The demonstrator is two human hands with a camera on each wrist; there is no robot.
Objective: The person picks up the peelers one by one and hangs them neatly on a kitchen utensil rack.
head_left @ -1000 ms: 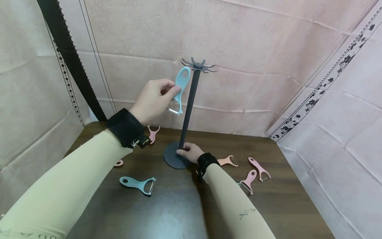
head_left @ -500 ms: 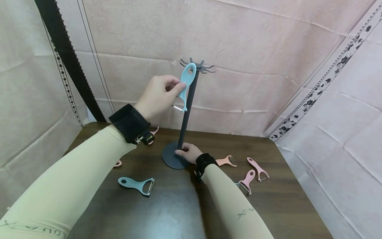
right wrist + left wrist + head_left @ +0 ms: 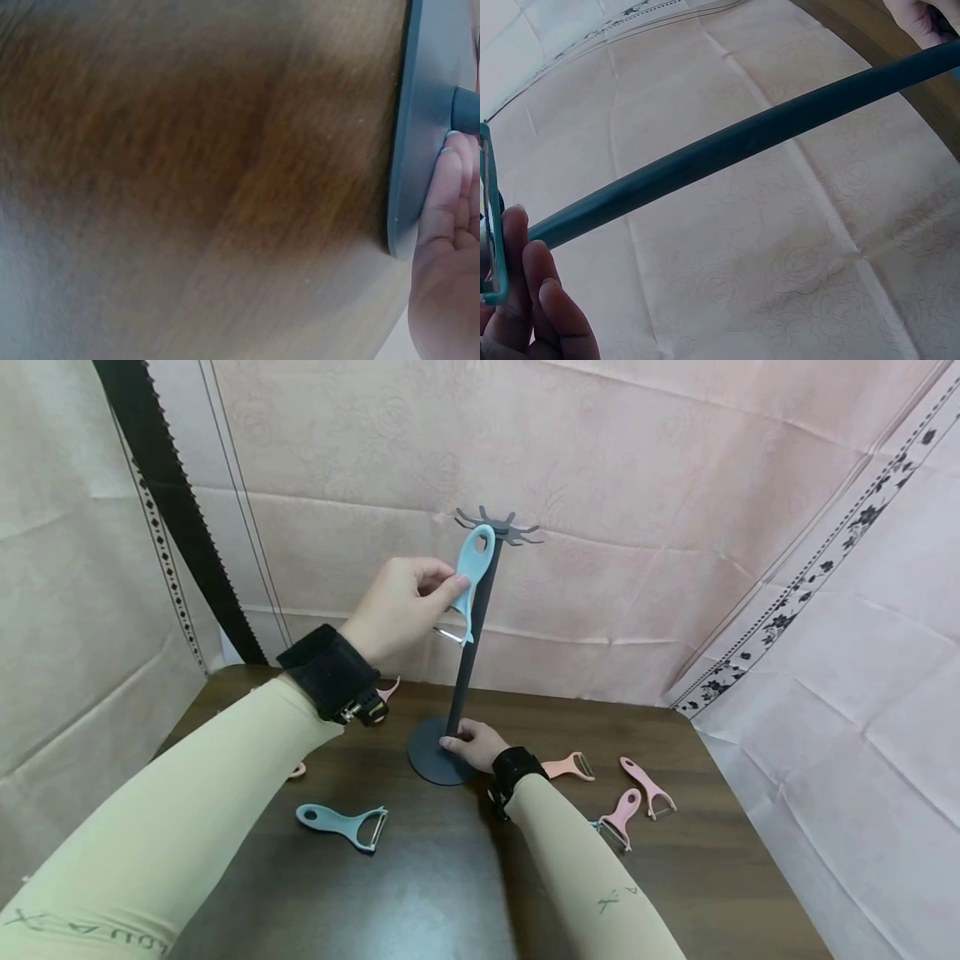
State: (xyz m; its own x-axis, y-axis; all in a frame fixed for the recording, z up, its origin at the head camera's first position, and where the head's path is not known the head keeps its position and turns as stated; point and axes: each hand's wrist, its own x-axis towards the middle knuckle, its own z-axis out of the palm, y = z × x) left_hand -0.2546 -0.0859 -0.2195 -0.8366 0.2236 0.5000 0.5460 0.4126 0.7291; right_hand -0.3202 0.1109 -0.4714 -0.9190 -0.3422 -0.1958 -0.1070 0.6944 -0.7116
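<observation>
pinching the blue peeler mid-frame between curled fingers, the left hand holds it against the stand; the right hand grips the pole's foot.

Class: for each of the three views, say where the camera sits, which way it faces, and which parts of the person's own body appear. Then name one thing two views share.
Head: worn high, looks forward and down at the table; both sleeves, left hand holding the blue peeler, right hand.
Left wrist: looks along the fingers across the stand's pole to the cloth.
Right wrist: faces the tabletop; fingers on the stand's base.
Shared: the stand.
</observation>
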